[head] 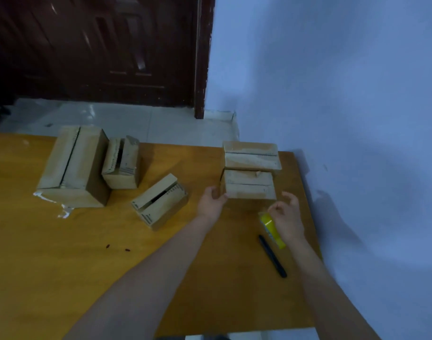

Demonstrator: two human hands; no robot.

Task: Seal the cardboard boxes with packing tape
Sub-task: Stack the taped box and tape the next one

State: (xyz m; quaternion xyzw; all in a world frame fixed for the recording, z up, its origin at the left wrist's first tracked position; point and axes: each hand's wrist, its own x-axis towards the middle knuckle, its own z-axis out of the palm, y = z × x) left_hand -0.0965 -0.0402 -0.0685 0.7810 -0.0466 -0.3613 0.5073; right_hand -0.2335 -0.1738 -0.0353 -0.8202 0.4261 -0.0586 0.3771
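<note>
Five cardboard boxes stand on the wooden table (63,241). At the right, a small box (249,187) sits just in front of another box (251,155); both show a closed top seam. My left hand (211,202) touches the left front corner of the nearer box with relaxed fingers. My right hand (286,217) hovers by that box's right front corner, fingers loosely curled and holding nothing. A yellow tool (271,227) lies on the table partly under my right hand. No tape roll is visible.
A large box (72,165), a small box (121,165) with an open top seam, and a tilted box (159,201) stand at left and middle. A black marker (272,256) lies near the right edge. Clear tape scraps (63,209) lie by the large box. A blue wall is close on the right.
</note>
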